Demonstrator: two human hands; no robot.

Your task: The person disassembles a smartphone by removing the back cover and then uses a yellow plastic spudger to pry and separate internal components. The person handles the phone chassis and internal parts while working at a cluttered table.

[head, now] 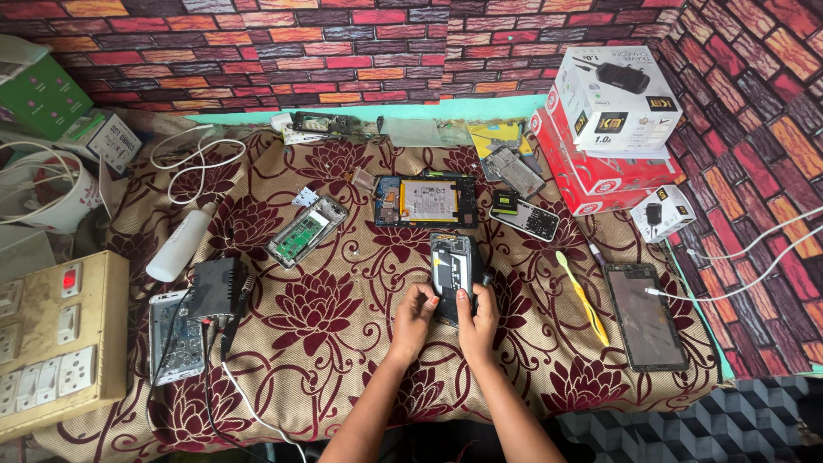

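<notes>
Both hands are on an opened phone (452, 273) with its back off, lying near the middle of the desk (343, 360) on a cloth with big dark red flowers. The left hand (415, 319) holds the phone's lower left side, fingers curled and pinching its edge. The right hand (477, 321) grips the lower right side, and one of its fingers (464, 302) presses flat on the phone's insides. Just above lies another open phone with a pale battery (426, 201). A yellow toothbrush (582, 296) lies near the right hand, and a dark tablet (645, 315) sits past it. A white bottle (178, 243) lies far off to the left.
</notes>
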